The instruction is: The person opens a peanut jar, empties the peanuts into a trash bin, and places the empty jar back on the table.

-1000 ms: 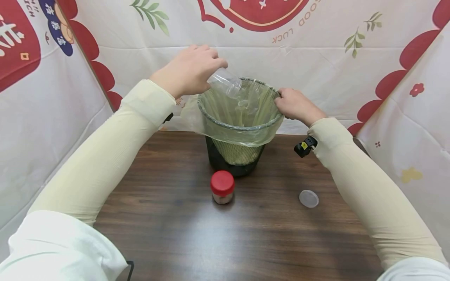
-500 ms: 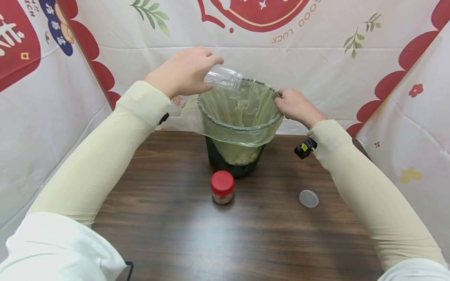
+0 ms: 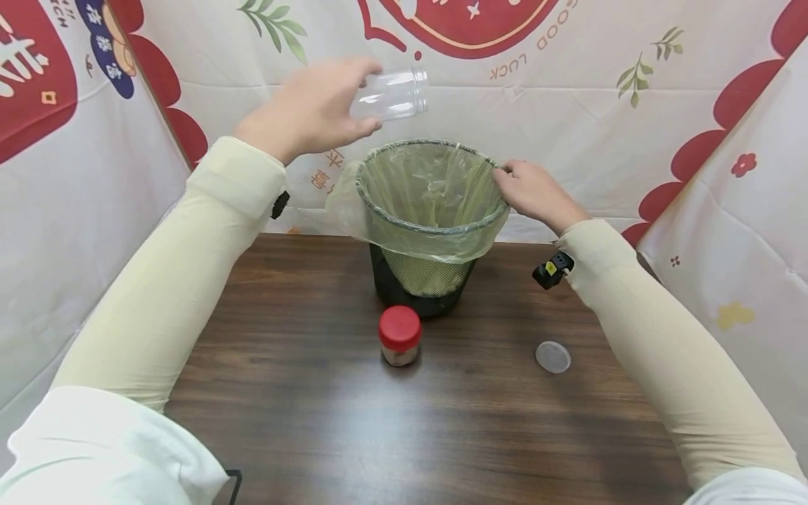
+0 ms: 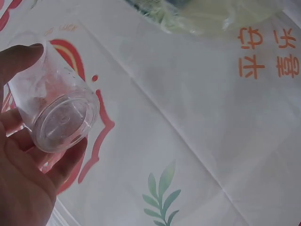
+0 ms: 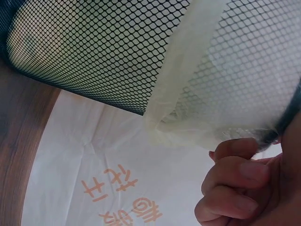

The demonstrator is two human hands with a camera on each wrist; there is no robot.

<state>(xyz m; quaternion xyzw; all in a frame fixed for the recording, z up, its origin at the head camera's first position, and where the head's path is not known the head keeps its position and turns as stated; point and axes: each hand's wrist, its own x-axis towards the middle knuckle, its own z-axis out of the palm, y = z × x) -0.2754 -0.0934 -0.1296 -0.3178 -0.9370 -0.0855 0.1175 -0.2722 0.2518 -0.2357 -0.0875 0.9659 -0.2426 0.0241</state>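
A clear plastic jar (image 3: pixel 393 95) lies sideways in the grip of my left hand (image 3: pixel 312 105), above and left of the bin's opening, its threaded mouth to the right. In the left wrist view, thumb and fingers wrap the jar (image 4: pixel 66 103), its round base toward the camera. The black mesh bin (image 3: pixel 424 305) stands upright at the back, lined with a pale yellow bag (image 3: pixel 435 245) folded over its rim. My right hand (image 3: pixel 536 193) grips the rim on the right; in the right wrist view its fingers (image 5: pixel 235 174) curl by the rim over the bag.
A small jar with a red lid (image 3: pixel 400 330) stands on the brown table (image 3: pixel 303 407) just in front of the bin. A translucent round lid (image 3: pixel 553 357) lies flat to the right. Printed white cloth (image 3: pixel 568 91) walls the table at the back and sides.
My left hand has lifted the clear jar up and to the left, away from the bin's mouth, turning it from tilted down to about level. The right hand stays at the rim.
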